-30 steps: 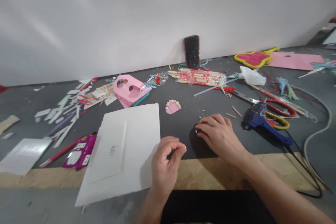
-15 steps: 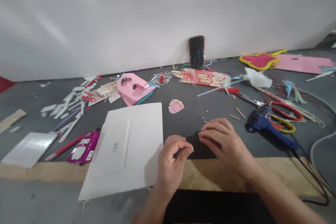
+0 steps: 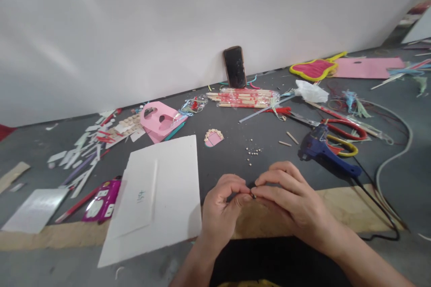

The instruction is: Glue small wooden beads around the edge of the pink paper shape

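Observation:
My left hand (image 3: pixel 222 208) and my right hand (image 3: pixel 292 199) meet fingertip to fingertip near the table's front edge. Each hand is closed in a pinch; whatever sits between the fingertips is too small to make out. Just beyond them lies a scatter of several tiny pale beads (image 3: pixel 253 151) on the dark mat. Farther back rests a small pink arch-shaped piece edged with beads (image 3: pixel 213 137). A large white sheet (image 3: pixel 158 193) lies to the left of my left hand.
A blue glue gun (image 3: pixel 325 152) with its cable and red-and-yellow scissors (image 3: pixel 346 133) lie to the right. A phone (image 3: pixel 235 67) leans on the wall behind a pack of sticks (image 3: pixel 244 97). Pink card cutout (image 3: pixel 158 121), paper scraps (image 3: pixel 87 148) and a purple packet (image 3: pixel 103 201) lie left.
My right hand drew back from the bead scatter toward me and met my left hand; both pinches now touch. The beads it covered show again. The camera shifted slightly.

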The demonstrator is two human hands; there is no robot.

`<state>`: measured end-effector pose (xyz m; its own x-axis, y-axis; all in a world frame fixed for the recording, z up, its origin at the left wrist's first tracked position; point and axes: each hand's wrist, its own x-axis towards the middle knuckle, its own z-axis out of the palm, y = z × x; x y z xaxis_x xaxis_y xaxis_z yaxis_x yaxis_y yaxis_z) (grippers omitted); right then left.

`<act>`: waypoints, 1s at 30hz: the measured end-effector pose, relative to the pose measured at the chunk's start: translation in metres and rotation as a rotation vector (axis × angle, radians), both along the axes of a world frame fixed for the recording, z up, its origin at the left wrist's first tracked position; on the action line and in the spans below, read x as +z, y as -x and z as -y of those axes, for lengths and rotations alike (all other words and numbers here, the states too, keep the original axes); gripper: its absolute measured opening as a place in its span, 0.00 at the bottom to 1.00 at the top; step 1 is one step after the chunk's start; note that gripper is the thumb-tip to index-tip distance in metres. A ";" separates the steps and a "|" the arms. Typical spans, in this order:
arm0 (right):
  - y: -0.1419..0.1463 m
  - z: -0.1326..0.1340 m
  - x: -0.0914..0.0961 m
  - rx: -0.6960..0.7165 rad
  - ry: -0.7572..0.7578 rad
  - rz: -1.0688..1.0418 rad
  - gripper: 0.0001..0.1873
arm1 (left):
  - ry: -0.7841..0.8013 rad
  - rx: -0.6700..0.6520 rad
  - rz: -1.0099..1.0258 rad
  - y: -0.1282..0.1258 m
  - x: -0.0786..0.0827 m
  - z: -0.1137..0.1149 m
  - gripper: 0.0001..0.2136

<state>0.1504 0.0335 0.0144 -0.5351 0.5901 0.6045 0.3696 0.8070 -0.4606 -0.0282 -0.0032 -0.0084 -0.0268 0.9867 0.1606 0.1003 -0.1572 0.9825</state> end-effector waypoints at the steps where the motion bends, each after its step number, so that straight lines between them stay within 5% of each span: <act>1: -0.001 0.000 -0.001 0.007 0.006 0.003 0.12 | 0.011 -0.012 0.008 -0.001 0.000 -0.001 0.04; 30: -0.012 0.003 -0.011 0.036 0.078 -0.147 0.13 | 0.410 -0.057 0.419 -0.021 -0.001 0.001 0.09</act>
